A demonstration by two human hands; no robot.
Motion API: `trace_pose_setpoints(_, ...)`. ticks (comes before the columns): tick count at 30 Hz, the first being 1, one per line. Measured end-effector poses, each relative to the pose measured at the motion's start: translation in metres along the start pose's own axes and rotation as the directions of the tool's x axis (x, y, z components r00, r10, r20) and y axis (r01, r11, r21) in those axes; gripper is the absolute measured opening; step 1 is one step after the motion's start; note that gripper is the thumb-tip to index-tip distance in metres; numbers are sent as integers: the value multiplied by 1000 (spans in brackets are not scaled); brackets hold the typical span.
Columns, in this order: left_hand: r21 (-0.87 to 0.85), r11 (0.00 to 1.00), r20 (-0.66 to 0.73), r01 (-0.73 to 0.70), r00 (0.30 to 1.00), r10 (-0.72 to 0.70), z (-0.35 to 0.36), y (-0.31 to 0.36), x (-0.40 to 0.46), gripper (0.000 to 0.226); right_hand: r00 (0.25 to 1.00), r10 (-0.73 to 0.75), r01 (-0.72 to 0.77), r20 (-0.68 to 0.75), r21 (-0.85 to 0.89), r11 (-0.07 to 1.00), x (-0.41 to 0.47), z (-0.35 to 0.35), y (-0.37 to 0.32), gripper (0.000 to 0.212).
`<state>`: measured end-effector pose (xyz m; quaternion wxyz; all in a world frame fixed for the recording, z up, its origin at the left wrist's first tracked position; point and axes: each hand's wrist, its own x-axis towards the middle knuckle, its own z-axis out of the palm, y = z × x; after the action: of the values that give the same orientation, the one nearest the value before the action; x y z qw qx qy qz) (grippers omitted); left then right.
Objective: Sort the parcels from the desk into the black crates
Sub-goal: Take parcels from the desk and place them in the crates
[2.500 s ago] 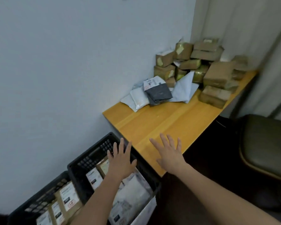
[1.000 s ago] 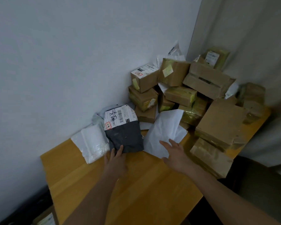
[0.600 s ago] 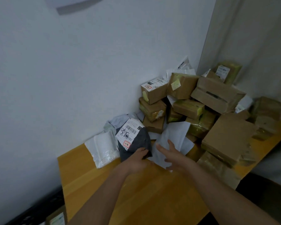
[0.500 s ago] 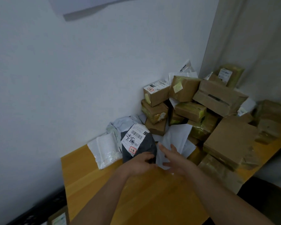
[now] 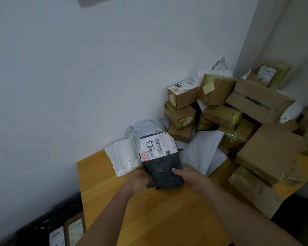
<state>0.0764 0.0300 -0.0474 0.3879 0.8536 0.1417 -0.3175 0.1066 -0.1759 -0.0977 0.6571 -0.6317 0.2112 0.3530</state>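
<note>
Parcels sorted so far sit in a black crate [image 5: 48, 226] at lower left. At frame centre, left hand [image 5: 138, 180] and right hand [image 5: 194, 178] curl their fingers round a soft dark mailer [image 5: 163, 167], label up, likely for reading. Beyond, white poly bags [image 5: 124, 155] and taped cardboard boxes [image 5: 219, 103] crowd the wooden desk [image 5: 167, 219].

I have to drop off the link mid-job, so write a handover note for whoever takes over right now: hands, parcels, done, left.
Left hand: grip on the lower left edge of the dark grey plastic mailer bag with a white shipping label.
Right hand: grip on its lower right edge; the bag is raised and tilted over the yellow wooden desk.
Done: some labelled parcels lie in the black plastic crate at lower left.
Left: crate this bag, then the white padded mailer, the white flat envelope and the brown cardboard box pile.
</note>
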Motion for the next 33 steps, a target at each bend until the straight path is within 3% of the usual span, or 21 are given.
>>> trace_pose_setpoints(2,-206,977,-17,60,998,-65,3,-9,1,14,1000,-18,19,20,-45,999,7,5,6,77)
trace_pose_setpoints(4,-357,923,37,144,989,-140,10,-10,-2,41,1000,-16,18,20,-68,998,14,10,14,91)
trace_pose_setpoints(6,-402,896,80,188,982,-170,16,-12,-2,57,1000,3,-4,-15,-62,998,20,15,19,105)
trace_pose_setpoints(10,-447,873,94,195,981,-172,26,-13,1,55,972,-18,-26,-233,-185,982,32,19,24,119)
trace_pose_setpoints(13,-496,851,57,174,984,-168,29,-12,9,52,983,-18,-14,-184,-171,985,37,19,19,106)
trace_pose_setpoints(17,-513,838,30,183,980,-196,32,-9,10,49,992,-74,33,-104,-352,935,33,17,13,33)
trace_pose_setpoints(19,-531,828,-8,177,977,-214,30,-8,8,47,983,-149,92,-105,-416,905,29,13,6,16)
trace_pose_setpoints(24,-584,799,-75,143,971,-229,21,1,7,73,967,-249,197,-52,-462,865,7,-14,-29,31)
trace_pose_setpoints(28,-671,741,-138,28,977,-162,13,23,7,92,965,-257,241,54,-576,781,-12,-40,-64,26)
trace_pose_setpoints(30,-704,709,-169,-48,981,-101,10,35,5,92,957,-273,271,96,-632,726,-25,-52,-83,28)
trace_pose_setpoints(33,-687,719,-142,-106,990,10,3,52,3,65,935,-322,319,146,-742,590,-46,-64,-109,31)
